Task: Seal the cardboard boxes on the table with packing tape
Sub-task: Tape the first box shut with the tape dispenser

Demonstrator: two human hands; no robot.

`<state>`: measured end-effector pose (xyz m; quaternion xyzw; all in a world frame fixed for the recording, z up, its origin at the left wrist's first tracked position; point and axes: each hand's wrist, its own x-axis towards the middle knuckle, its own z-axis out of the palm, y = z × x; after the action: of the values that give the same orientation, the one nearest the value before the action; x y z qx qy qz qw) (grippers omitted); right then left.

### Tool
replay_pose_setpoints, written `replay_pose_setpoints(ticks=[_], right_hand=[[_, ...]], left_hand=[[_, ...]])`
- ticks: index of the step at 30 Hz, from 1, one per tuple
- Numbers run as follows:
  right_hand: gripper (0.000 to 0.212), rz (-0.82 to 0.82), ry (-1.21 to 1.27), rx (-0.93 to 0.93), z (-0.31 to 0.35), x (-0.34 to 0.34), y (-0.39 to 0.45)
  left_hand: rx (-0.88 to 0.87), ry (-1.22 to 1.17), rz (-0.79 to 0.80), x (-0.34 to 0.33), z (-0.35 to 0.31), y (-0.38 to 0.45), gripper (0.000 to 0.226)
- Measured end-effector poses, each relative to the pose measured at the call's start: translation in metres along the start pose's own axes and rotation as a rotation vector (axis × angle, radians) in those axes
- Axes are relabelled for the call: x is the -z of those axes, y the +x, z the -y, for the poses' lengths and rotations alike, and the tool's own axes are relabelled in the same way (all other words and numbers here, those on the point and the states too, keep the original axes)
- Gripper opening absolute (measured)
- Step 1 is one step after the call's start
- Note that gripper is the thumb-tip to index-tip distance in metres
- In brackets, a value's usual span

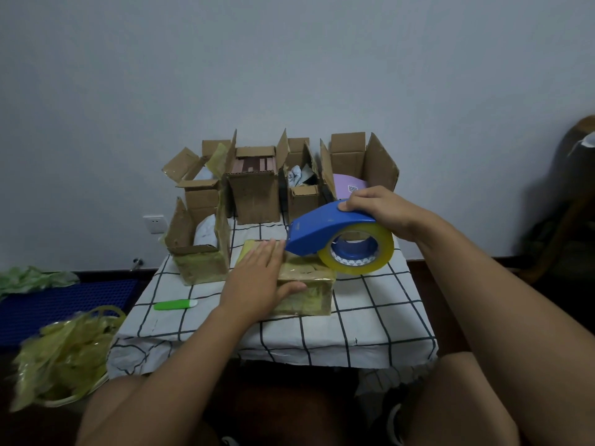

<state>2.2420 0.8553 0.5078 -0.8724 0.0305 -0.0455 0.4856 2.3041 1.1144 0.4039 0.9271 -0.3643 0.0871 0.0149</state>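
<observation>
My left hand [257, 278] lies flat, fingers straight, pressing on top of the closed low cardboard box wrapped in yellowish tape [306, 291], thumb over its front edge. That box sits mid-counter, near the front, on the white cloth with black grid lines [370, 317] covering the counter.

My right hand [376, 209] grips the blue plastic tape dispenser [322, 230] from above, fingers curled over its curved back. Dispenser holds a roll of clear yellowish packing tape [360, 255]; the roll sits at the box's right rear top edge, the dispenser nose points left, just beside my left fingertips. Can't tell if the blade touches the box.

Left of the closed box: open cardboard box with tape-covered front [199, 252], flaps up, white stuff inside. Back row along the wall, four open brown cardboard boxes: far-left one [199, 188], tall one with brownish contents [256, 194], small one with crumpled white paper [302, 194], right one with a purple item inside [357, 162], partly hidden by my right hand.

Green and white cutter-like tool [175, 304] lies on the cloth, left of my left forearm. Off the counter, lower left: heap of crumpled yellowish used tape [64, 355]; behind it a blue plastic crate [64, 304]. White wall socket [154, 223] on the wall.
</observation>
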Motion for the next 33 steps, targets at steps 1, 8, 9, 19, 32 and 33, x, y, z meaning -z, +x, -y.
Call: replay_pose_setpoints(ticks=[1,8,9,19,32,33], right_hand=[[0.025,0.014,-0.001,0.005,0.001,0.0,-0.001],[0.023,-0.01,0.07,-0.05,-0.026,0.018,-0.023],[0.022,-0.019,0.055,-0.037,-0.027,0.018,-0.026],[0.021,0.04,-0.039,0.072,-0.035,0.015,-0.038],[0.045,0.114,-0.038,0.0,-0.039,0.018,-0.042],[0.047,0.117,-0.045,-0.001,-0.039,0.018,-0.042]], left_hand=[[-0.006,-0.015,0.005,-0.001,0.003,0.0,0.112],[0.007,-0.077,0.06,0.003,0.005,-0.003,0.096],[0.01,-0.077,0.068,0.004,0.004,-0.004,0.094],[0.014,-0.065,0.103,0.01,0.003,-0.001,0.082],[0.027,-0.061,0.073,0.016,-0.012,0.008,0.082],[0.009,-0.058,0.053,0.017,-0.018,0.01,0.087]])
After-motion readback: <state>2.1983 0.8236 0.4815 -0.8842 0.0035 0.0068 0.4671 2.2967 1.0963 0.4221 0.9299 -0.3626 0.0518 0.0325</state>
